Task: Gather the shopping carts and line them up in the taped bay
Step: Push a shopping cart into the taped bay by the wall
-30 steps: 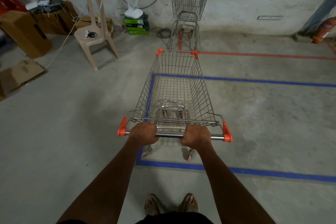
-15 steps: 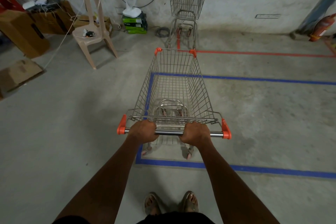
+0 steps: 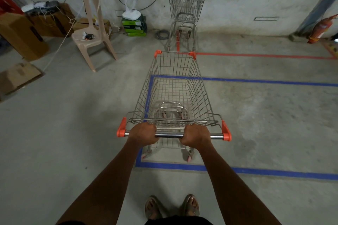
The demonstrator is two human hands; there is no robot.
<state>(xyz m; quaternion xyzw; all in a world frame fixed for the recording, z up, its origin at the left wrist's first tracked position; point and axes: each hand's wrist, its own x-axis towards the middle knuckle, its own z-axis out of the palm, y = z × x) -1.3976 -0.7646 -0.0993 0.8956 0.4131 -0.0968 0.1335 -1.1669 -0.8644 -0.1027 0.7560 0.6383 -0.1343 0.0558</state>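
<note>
Already both hands are wrapped around the steel handle bar (image 3: 169,135) of the near cart (image 3: 173,97), left hand (image 3: 142,132) and right hand (image 3: 196,135) apart. Standing in the blue-taped bay's (image 3: 237,170) left corner on the floor, this empty, rigid wire cart probably rolls lightly; the bar suits steering.

No legible text anywhere; green boxes (image 3: 134,26) print too blurry

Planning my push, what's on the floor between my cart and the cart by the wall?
Head view: only red tape on bare concrete between cart and far cart.
</note>
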